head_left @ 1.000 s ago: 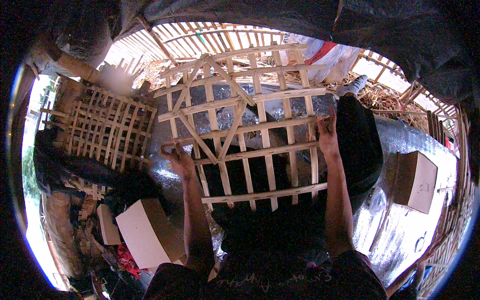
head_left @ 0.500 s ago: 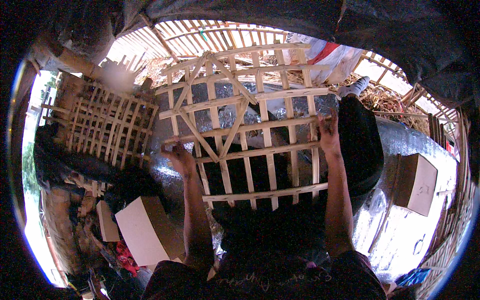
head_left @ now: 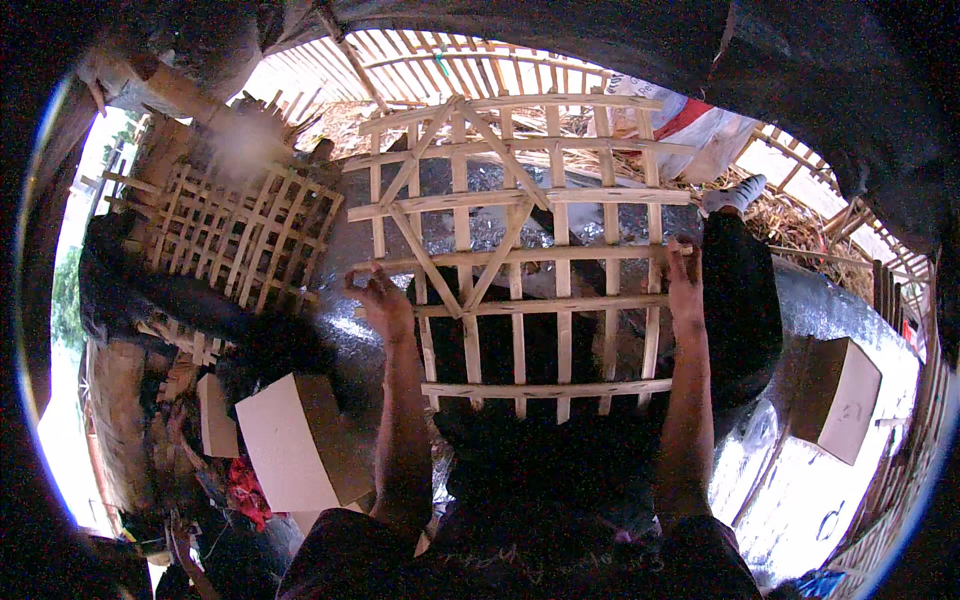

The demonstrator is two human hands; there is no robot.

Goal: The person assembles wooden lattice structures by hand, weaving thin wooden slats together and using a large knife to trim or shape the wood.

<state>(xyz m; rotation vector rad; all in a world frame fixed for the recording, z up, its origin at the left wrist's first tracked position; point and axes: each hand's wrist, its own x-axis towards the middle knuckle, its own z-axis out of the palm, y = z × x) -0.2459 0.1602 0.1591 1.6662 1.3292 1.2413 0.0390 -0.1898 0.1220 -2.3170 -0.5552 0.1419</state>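
Observation:
A lattice panel of pale wooden or bamboo slats [head_left: 600,196] stands in front of me above my lap, with several crosswise strips and diagonal braces on its left part. My left hand [head_left: 385,308] grips the left end of one crosswise slat, fingers curled around it. At the right edge, my right hand [head_left: 685,285] pinches the other end of the same slat, fingers pointing up. Through the gaps I see dark clothing and a shiny silver sheet [head_left: 345,330].
A second slatted lattice [head_left: 240,232] lies at left. Cardboard boxes stand at lower left [head_left: 290,440] and right [head_left: 848,400]. A striped-sock foot [head_left: 735,195] rests on the right near straw [head_left: 785,225]. A white and red sack [head_left: 690,130] leans behind, by a slatted fence [head_left: 480,70].
The whole view has shifted, so the panel and its surroundings sit further right. Both hands keep their hold on the panel, which looks slightly more level.

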